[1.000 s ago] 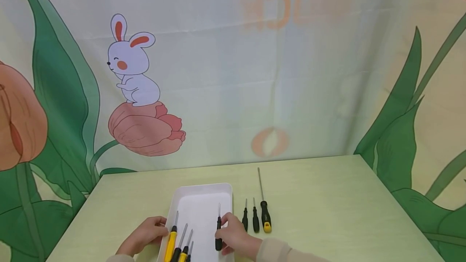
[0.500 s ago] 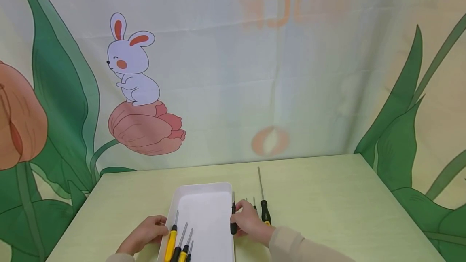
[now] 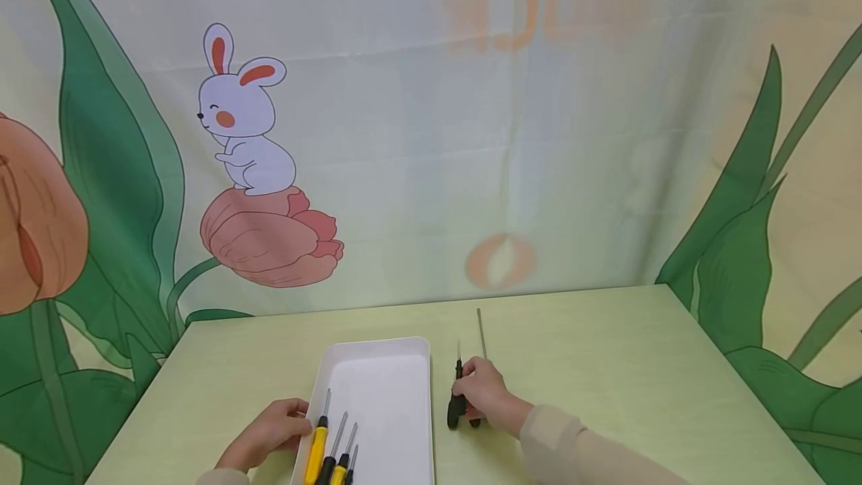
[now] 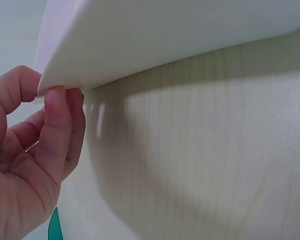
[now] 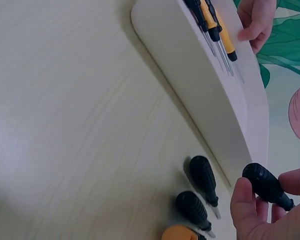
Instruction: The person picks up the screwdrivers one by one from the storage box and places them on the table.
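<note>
My left hand [image 3: 272, 429] pinches the left rim of a white tray [image 3: 411, 403]; in the left wrist view its thumb and fingertips grip the tray's edge from both sides. Just right of the tray, my right hand [image 3: 486, 388] holds a screwdriver with a black handle [image 5: 264, 184], its thin shaft pointing away from me. Beside that hand, two small black screwdrivers [image 5: 203, 174] lie on the table, partly covered by it in the head view. A longer screwdriver [image 3: 481, 331] lies to their right, its yellow-ended handle [image 5: 179, 233] showing at the right wrist view's bottom edge.
Several screwdrivers, some yellow-and-black [image 3: 316, 447], lie along the tray's left side. The pale wood-grain table [image 3: 606, 380] reaches back to a printed curtain [image 3: 404, 133] with a rabbit and tulips.
My right hand has carried the black screwdriver from over the tray, across its right rim, to the row of screwdrivers at right. My left hand stays at the tray's rim.
</note>
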The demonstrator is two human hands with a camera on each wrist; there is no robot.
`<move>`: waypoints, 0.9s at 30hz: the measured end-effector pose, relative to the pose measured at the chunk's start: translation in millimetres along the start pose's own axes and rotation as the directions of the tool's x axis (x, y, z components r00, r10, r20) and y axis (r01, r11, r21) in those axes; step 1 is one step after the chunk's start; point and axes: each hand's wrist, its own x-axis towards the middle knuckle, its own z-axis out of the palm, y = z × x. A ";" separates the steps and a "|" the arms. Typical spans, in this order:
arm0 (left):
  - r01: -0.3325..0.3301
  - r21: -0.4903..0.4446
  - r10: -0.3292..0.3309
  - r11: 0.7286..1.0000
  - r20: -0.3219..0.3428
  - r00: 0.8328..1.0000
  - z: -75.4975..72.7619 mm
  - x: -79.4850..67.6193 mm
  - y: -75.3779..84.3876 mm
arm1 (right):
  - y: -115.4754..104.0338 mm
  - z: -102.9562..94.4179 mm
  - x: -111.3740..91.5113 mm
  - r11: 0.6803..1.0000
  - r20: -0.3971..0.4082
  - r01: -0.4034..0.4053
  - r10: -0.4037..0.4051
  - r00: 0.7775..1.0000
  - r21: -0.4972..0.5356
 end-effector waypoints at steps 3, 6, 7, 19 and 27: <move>-0.004 0.001 0.004 1.000 -0.001 1.000 0.3 -0.1 0.1 | 2.0 -5.0 4.4 1.000 -0.019 -0.005 0.005 1.000 -0.010; -0.002 0.000 0.002 1.000 -0.005 1.000 0.5 -0.2 0.0 | 3.7 -9.7 8.6 1.000 -0.037 -0.022 0.021 0.999 -0.022; -0.001 -0.002 0.001 1.000 -0.005 1.000 0.5 -0.1 -0.2 | 4.1 -11.2 9.9 0.999 -0.041 -0.028 0.027 0.999 -0.029; 0.008 -0.006 -0.008 1.000 0.000 1.000 -0.1 2.5 -2.6 | 9.6 -31.0 24.9 0.996 -0.087 -0.038 0.031 0.996 -0.081; 0.005 -0.006 -0.005 1.000 -0.001 1.000 0.0 1.8 -1.6 | 15.5 -40.0 31.8 0.994 -0.102 -0.075 0.066 0.993 -0.084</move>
